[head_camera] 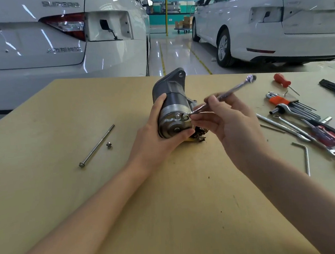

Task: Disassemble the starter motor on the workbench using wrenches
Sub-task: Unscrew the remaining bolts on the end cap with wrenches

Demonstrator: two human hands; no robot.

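Head view, starting closest in: the left hand [161,135] wraps the starter motor [172,110], thumb curled over the top of the dark body and fingers curled under the shiny rear cap, holding it propped on the workbench [169,207] near mid-table with the cap facing the person and the mounting nose pointing away. The right hand [229,121] pinches the shank of a combination wrench [220,96] between thumb and fingertips, the other fingers loosely curled; the wrench's near end sits at a fastener on the cap's upper right edge, and its ring end rises up and away to the right. To do this step well, I would seat the wrench head fully on the fastener before turning, since a half-seated head may slip and round it. The left hand should brace firmly against the turn so the body cannot roll. Short strokes suit the cramped angle. Left of the motor, a long through bolt [97,145] and a small bolt [109,145] already lie on the table, so a matching bolt is probably the target. Further right lies a scatter of tools [303,119]; beyond the table stand two white cars [34,47].
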